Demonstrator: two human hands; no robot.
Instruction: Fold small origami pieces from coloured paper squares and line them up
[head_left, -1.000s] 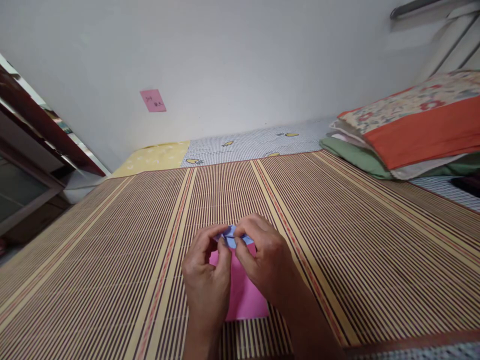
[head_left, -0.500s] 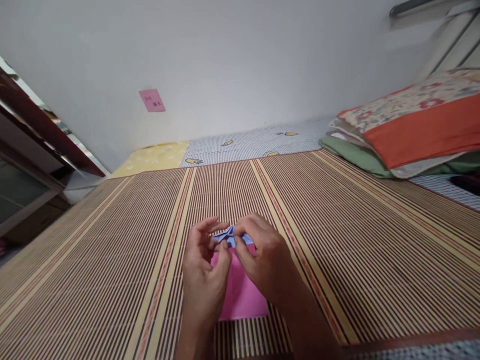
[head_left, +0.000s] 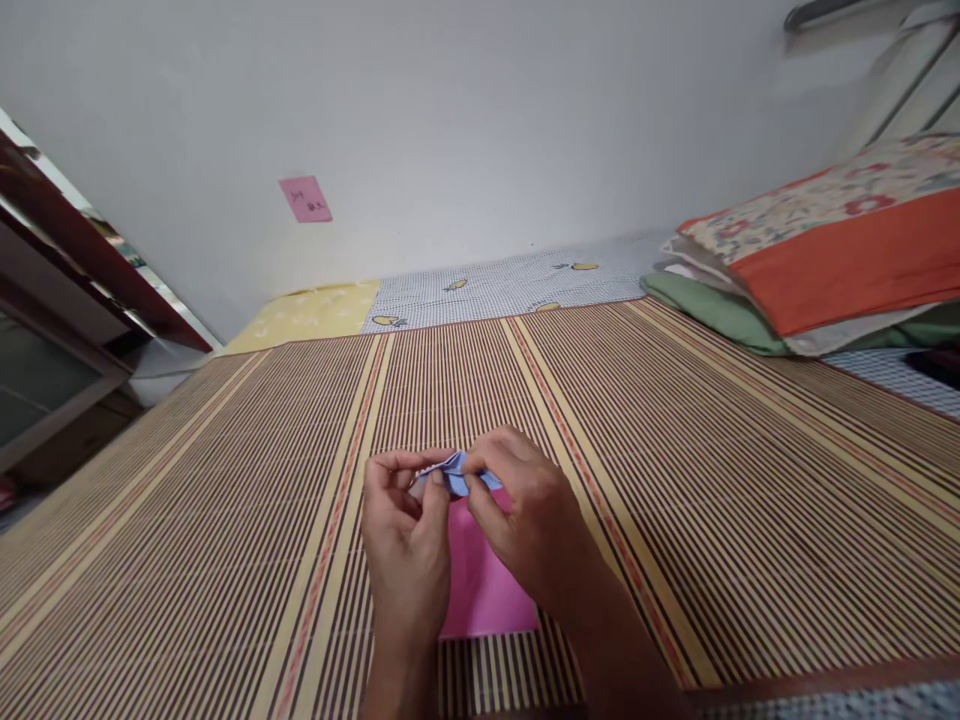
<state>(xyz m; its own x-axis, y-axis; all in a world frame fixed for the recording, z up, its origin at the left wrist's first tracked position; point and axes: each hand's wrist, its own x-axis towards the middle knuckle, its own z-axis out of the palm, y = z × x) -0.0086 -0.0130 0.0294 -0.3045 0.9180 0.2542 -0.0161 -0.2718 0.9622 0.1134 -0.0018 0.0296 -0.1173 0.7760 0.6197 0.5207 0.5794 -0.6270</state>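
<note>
A small folded piece of blue paper point(head_left: 456, 480) is pinched between both hands, with creases along its upper part. My left hand point(head_left: 405, 530) grips its left side between thumb and fingers. On the other side, my right hand point(head_left: 525, 500) pinches the paper with thumb and forefinger. Below the hands a pink sheet of paper point(head_left: 491, 590) lies flat on the striped mat point(head_left: 645, 450). Its left and upper right parts are hidden by my hands.
Folded bedding with an orange and floral cover point(head_left: 847, 250) is piled at the right on a green cloth point(head_left: 712, 310). A pink note point(head_left: 305, 199) is stuck on the white wall point(head_left: 480, 120). Checked fabric point(head_left: 487, 290) and yellow fabric point(head_left: 311, 315) edge the mat's far side.
My left fingers have closed in on the blue paper, and its folded upper part sits flatter. The right hand keeps its pinch with little movement.
</note>
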